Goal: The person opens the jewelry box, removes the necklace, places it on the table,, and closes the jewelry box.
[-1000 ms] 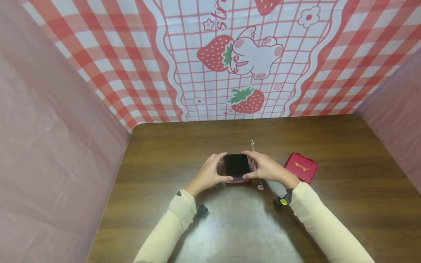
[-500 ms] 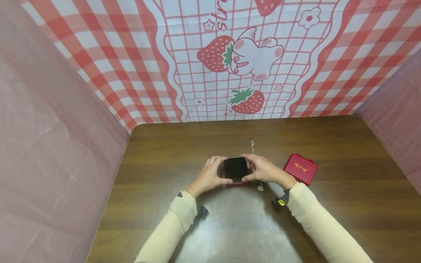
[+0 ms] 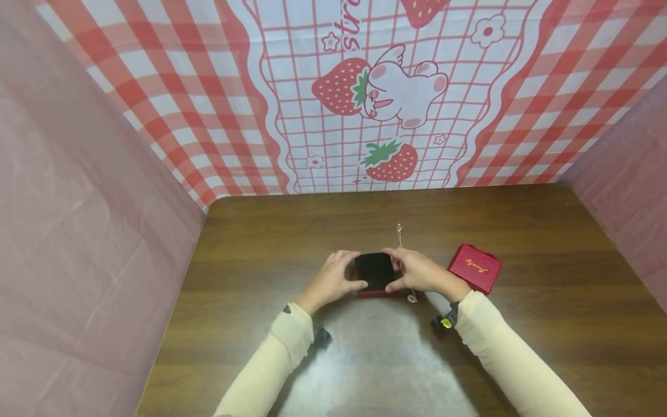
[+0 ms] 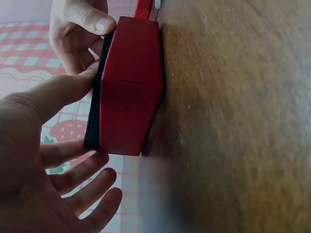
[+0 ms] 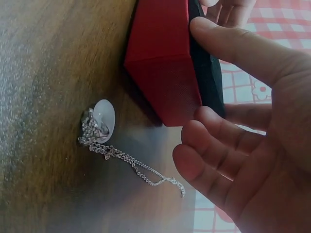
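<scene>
A black jewelry box pad [image 3: 375, 271] lies over the open top of a small red jewelry box [image 4: 131, 58], its edge standing a little proud of the red walls in both wrist views. At the pad's left side my left hand [image 3: 330, 279] pinches it, thumb at the near corner and a finger at the far one. From the opposite side my right hand [image 3: 421, 271] grips the pad the same way. Just right of the box, a silver chain necklace [image 5: 131, 160] with a pale round disc [image 5: 105, 119] lies on the table, partly hidden under my right hand in the head view.
The red lid [image 3: 475, 267] with gold lettering lies on the wooden table [image 3: 250, 231], right of my right hand. A red-and-white strawberry-print cloth [image 3: 391, 162] hangs behind the table, and pink cloth [image 3: 94, 220] closes off the sides.
Both hands have come down and slightly nearer with the black pad. The gap seen earlier between pad and red box has closed. Necklace and lid stay put.
</scene>
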{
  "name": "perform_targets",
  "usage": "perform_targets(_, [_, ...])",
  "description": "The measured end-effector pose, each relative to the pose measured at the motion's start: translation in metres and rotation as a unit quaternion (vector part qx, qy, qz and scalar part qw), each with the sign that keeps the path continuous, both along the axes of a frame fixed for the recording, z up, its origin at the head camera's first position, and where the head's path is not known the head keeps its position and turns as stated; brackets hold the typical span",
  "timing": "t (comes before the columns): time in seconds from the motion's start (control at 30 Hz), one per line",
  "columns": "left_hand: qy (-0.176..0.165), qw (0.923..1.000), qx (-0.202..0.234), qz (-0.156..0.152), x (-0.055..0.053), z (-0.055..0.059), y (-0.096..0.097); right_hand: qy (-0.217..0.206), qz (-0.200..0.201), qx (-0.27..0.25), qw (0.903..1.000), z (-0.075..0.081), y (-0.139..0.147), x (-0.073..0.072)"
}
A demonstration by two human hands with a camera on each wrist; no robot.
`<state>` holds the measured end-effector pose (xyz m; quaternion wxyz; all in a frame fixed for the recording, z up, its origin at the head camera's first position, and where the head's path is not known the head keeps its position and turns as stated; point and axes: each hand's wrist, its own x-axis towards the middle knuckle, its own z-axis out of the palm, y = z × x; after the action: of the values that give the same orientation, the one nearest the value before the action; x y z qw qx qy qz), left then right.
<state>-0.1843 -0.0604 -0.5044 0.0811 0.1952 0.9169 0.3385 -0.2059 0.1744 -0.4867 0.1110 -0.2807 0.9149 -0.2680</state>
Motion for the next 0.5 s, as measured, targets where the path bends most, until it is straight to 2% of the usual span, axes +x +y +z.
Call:
perform_targets(0.13, [0.016,0.9997,-0.02,-0.006,0.0007,0.0013,0.0003,0.001,-0.005,0.015,0.9999,0.0008,-0.0012,0.0029])
perform_targets(0.33, [0.048,0.9954,-0.08,-0.02,0.0031,0.0038,0.0025,-0.017,-0.013,0.041,0.999,-0.0013,-0.0042,0.0053])
perform_targets(0.4, [0.048,0.9953,-0.081,-0.02,0.0045,0.0036,0.0037,-0.012,-0.017,0.04,0.999,-0.0008,-0.0046,0.0067])
perform_targets(0.5, [0.041,0.9975,-0.058,-0.007,0.0066,0.0026,0.0048,0.01,-0.022,0.022,0.9995,0.0015,-0.0036,0.0098])
